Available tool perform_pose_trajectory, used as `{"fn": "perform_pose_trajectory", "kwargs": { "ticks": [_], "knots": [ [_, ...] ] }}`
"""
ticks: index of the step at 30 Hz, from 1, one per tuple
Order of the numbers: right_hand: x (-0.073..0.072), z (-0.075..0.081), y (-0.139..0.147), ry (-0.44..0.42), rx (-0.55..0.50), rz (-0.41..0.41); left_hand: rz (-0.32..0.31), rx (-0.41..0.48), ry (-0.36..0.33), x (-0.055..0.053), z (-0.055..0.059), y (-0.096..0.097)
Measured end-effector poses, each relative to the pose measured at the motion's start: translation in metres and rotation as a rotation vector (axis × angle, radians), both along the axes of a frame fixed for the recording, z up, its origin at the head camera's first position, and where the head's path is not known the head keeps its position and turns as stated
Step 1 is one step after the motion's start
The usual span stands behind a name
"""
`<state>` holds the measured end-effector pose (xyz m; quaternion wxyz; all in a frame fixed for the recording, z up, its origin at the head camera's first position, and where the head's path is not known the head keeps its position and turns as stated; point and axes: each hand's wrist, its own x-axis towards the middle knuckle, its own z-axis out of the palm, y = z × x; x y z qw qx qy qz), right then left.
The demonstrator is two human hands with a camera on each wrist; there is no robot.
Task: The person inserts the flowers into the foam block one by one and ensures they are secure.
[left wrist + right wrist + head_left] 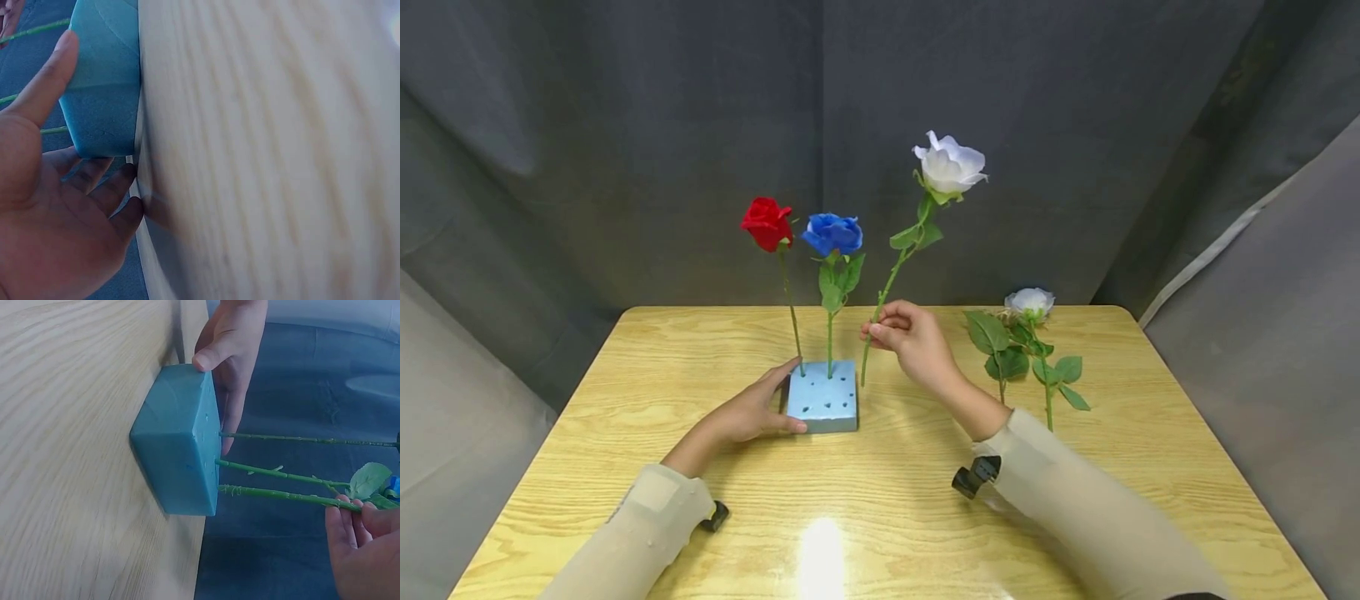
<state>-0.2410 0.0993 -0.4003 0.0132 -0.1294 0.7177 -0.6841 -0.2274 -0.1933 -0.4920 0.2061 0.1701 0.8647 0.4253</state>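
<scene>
A person's two hands work with artificial roses at a wood-grain tabletop [760, 517]. The left hand [747, 418] grips the left side of a light-blue foam block [831, 424], its thumb at the front corner and its other fingers round the back. Small holes dot the block's top. A red rose [766, 223], leaning left, and an upright blue rose [832, 234] stand in its back row. The right hand [919, 343] pinches the lower stem of a white rose [953, 167] between thumb and fingers; the bloom tilts up to the right, and the stem's lower end is just beside the block's right edge. Whether they touch is unclear. Farther right, another white rose [1030, 303] and a leafy stem [990, 332] lie on the tabletop. A dark grey curtain [662, 125] hangs behind.
</scene>
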Motion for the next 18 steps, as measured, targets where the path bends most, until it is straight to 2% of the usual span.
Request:
{"fn": "perform_pose_trajectory", "kwargs": {
  "ticks": [11,18],
  "knots": [
    [-0.011,-0.004,-0.021,0.059,-0.011,-0.022,-0.004,0.000,0.015,0.001,0.001,0.000],
    [-0.014,-0.009,-0.028,0.067,0.002,-0.023,-0.010,-0.002,0.024,0.000,0.001,0.001]
  ]
}}
